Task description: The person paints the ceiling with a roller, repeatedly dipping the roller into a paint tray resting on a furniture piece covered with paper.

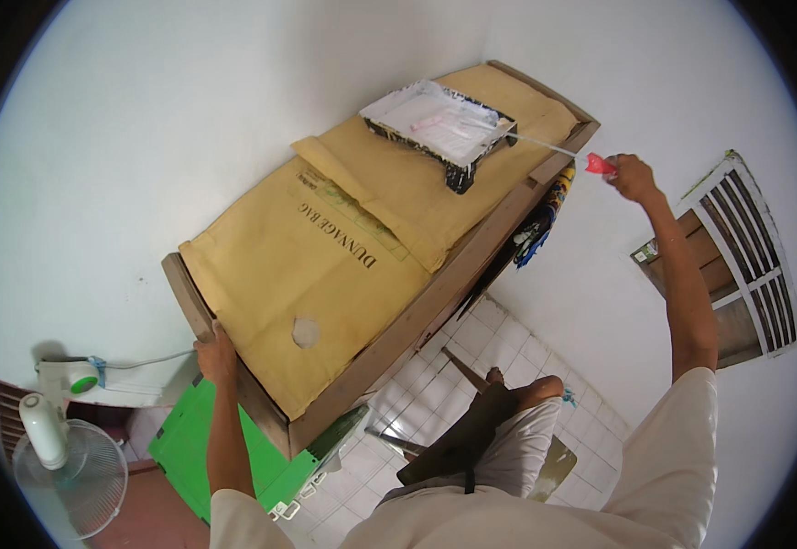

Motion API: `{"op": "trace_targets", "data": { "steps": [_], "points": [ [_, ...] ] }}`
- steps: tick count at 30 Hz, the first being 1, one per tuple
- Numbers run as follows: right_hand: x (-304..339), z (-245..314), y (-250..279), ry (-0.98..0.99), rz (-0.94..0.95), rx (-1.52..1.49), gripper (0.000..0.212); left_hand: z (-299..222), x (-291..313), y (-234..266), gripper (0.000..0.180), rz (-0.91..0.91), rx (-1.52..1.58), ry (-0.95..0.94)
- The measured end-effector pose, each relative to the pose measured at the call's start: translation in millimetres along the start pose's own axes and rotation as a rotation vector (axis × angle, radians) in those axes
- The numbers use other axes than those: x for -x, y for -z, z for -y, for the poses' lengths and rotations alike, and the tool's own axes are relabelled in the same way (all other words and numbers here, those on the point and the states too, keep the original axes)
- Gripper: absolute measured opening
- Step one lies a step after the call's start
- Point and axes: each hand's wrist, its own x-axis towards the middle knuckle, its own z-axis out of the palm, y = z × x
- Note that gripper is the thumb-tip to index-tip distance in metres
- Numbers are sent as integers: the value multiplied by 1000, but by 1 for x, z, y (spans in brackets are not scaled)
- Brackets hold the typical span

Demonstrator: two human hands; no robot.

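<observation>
My right hand [634, 177] is closed round the red handle [598, 165] of a paint roller. Its thin metal rod [549, 146] runs left to the paint tray [405, 139]. The roller's head appears to lie in the white paint there, hard to tell apart from it. Black and splattered with white, the tray stands on brown paper sheeting [261, 265] that covers the top of a wooden cabinet. At the cabinet's left end, my left hand [217, 354] grips the raised wooden edge [256, 399].
White walls rise behind and to the right. A green plastic box [199, 448] and a white fan [69, 467] stand lower left. A slatted window [737, 247] is on the right. Colourful cloth [545, 220] hangs beside the cabinet. White tiles [499, 334] cover the floor.
</observation>
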Motion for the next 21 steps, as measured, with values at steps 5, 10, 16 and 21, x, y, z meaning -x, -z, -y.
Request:
{"op": "trace_targets", "data": {
  "steps": [5,10,16,21],
  "points": [
    [51,-14,27,-55,93,38,28,-2,1,2,79,15,14,63],
    [103,-23,28,-33,239,50,20,-5,10,11,67,-37,124,53],
    [182,36,14,-238,354,-732,33,5,12,16,63,1,229,-6],
    [247,137,55,-397,336,-1526,37,16,3,2,68,34,286,-62]
  ]
}}
